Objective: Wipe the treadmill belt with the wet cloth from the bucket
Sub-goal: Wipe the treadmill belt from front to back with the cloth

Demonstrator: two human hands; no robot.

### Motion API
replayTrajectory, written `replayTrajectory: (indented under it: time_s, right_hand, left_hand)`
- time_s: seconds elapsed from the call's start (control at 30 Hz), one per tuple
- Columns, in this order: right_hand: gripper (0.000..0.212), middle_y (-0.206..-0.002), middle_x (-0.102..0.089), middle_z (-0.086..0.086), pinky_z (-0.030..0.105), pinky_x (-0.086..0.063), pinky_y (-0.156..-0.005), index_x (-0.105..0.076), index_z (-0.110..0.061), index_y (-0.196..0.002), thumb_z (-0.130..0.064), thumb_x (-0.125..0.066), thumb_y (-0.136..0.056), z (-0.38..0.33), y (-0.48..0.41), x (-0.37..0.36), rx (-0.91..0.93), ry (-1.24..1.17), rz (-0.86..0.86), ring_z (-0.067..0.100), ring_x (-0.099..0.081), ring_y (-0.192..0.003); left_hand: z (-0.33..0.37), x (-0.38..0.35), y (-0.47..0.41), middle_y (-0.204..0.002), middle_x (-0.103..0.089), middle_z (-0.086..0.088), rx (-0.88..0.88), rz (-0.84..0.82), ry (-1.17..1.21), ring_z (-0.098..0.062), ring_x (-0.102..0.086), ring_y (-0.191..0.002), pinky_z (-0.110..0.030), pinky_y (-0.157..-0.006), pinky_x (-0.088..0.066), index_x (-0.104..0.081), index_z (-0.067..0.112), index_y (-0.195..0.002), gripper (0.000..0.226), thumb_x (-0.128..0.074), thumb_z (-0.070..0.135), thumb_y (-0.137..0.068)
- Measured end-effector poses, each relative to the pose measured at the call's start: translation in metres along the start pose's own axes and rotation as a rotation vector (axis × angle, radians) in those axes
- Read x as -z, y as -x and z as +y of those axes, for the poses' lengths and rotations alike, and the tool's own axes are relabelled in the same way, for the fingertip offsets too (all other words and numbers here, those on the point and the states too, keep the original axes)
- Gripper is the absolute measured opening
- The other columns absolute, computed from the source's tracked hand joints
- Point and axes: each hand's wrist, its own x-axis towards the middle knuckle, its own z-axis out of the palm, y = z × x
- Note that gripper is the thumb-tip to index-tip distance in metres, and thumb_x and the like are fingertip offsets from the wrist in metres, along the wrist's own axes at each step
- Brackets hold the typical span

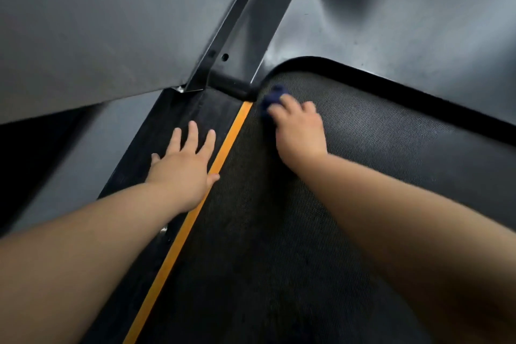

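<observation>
Head view: the right hand point(300, 131) grips a dark blue cloth point(272, 98) on the treadmill belt point(363, 148), at its front corner beside the orange stripe point(195, 218). The left hand point(183, 170) lies flat, fingers spread, on the side rail point(195, 109).

- Right hand point(300, 131) on cloth point(272, 98), at the belt's point(363, 162) far left corner.
- Left hand point(184, 167) flat on the side rail point(173, 114), left of the belt.
- Upright point(237, 36) rises behind the rail.
</observation>
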Motion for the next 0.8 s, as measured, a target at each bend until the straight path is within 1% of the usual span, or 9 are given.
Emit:
replayTrajectory:
  time_s: [0.1, 0.2, 0.3, 0.4, 0.5, 0.57, 0.6, 0.7, 0.8]
  right_hand:
    - [0.05, -0.144, -0.04, -0.005, 0.036, -0.036, -0.09, -0.038, -0.024, -0.139, -0.021, -0.046, -0.09, -0.006, -0.044, 0.005, -0.351, -0.285, -0.024, 0.03, -0.038, -0.116]
    - [0.045, -0.126, -0.053, 0.003, 0.035, -0.039, -0.094, -0.045, -0.021, -0.13, -0.024, -0.052, -0.085, -0.021, -0.049, 0.009, -0.354, -0.397, -0.047, 0.028, -0.039, -0.12]
    - [0.044, -0.114, -0.059, 0.006, 0.031, -0.04, -0.09, -0.05, -0.022, -0.128, -0.023, -0.054, -0.085, -0.029, -0.022, 0.01, -0.234, -0.484, -0.102, 0.025, -0.044, -0.114]
    - [0.044, -0.111, -0.06, 0.003, 0.031, -0.039, -0.09, -0.054, -0.024, -0.126, -0.02, -0.06, -0.082, -0.021, 0.008, 0.014, 0.056, -0.436, -0.195, 0.022, -0.046, -0.109]
    - [0.049, -0.132, -0.05, 0.003, 0.034, -0.035, -0.099, -0.054, -0.023, -0.127, -0.033, -0.064, -0.08, -0.01, 0.004, 0.011, 0.033, -0.355, -0.161, 0.026, -0.041, -0.12]
    - [0.055, -0.151, -0.03, 0.006, 0.04, -0.026, -0.107, -0.05, -0.023, -0.132, -0.049, -0.052, -0.083, -0.012, -0.006, 0.011, -0.073, -0.283, -0.196, 0.029, -0.027, -0.134]
    - [0.06, -0.156, -0.022, 0.006, 0.043, -0.023, -0.108, -0.046, -0.022, -0.136, -0.053, -0.042, -0.084, -0.015, -0.008, 0.011, -0.051, -0.243, -0.243, 0.029, -0.021, -0.138]
    - [0.076, -0.16, -0.01, 0.002, 0.045, -0.02, -0.11, -0.03, -0.018, -0.146, -0.054, -0.031, -0.079, -0.023, 0.016, 0.012, 0.185, -0.168, -0.352, 0.025, -0.014, -0.141]
    - [0.065, -0.156, -0.021, 0.0, 0.044, -0.028, -0.109, -0.032, -0.018, -0.146, -0.036, -0.049, -0.086, -0.018, 0.026, 0.008, 0.357, -0.133, -0.415, 0.027, -0.023, -0.135]
  left_hand:
    - [0.001, 0.005, -0.005, -0.154, 0.028, -0.007, 0.011, -0.056, -0.033, -0.034, 0.014, -0.143, -0.058, -0.109, -0.027, 0.022, 0.029, -0.146, 0.083, -0.042, 0.048, -0.095]
    - [0.008, 0.01, -0.007, -0.153, 0.028, -0.011, 0.031, -0.082, -0.06, -0.038, 0.013, -0.143, -0.056, -0.106, -0.035, 0.024, 0.026, -0.146, 0.085, -0.043, 0.044, -0.096]
    - [0.013, 0.012, -0.006, -0.153, 0.027, -0.013, 0.041, -0.083, -0.059, -0.039, 0.012, -0.143, -0.054, -0.103, -0.039, 0.023, 0.025, -0.146, 0.086, -0.046, 0.041, -0.096]
    - [0.012, 0.012, -0.005, -0.154, 0.026, -0.011, 0.044, -0.064, -0.027, -0.038, 0.012, -0.143, -0.055, -0.102, -0.04, 0.021, 0.027, -0.146, 0.087, -0.048, 0.039, -0.096]
    - [0.011, 0.01, -0.005, -0.154, 0.026, -0.011, 0.048, -0.061, -0.024, -0.038, 0.012, -0.143, -0.056, -0.103, -0.039, 0.021, 0.027, -0.147, 0.086, -0.048, 0.039, -0.096]
    - [0.012, 0.008, -0.006, -0.154, 0.026, -0.011, 0.051, -0.054, -0.019, -0.038, 0.012, -0.143, -0.056, -0.103, -0.038, 0.02, 0.027, -0.147, 0.086, -0.048, 0.039, -0.096]
    - [0.011, 0.008, -0.007, -0.154, 0.026, -0.01, 0.05, -0.046, -0.02, -0.038, 0.012, -0.143, -0.056, -0.103, -0.037, 0.02, 0.028, -0.147, 0.086, -0.048, 0.04, -0.096]
    - [0.011, 0.008, -0.007, -0.155, 0.024, -0.01, 0.044, -0.037, -0.001, -0.038, 0.012, -0.143, -0.057, -0.104, -0.036, 0.018, 0.028, -0.147, 0.086, -0.049, 0.041, -0.095]
    - [0.01, 0.008, -0.006, -0.155, 0.023, -0.01, 0.044, -0.021, 0.002, -0.038, 0.011, -0.143, -0.056, -0.103, -0.038, 0.017, 0.028, -0.148, 0.086, -0.049, 0.041, -0.095]
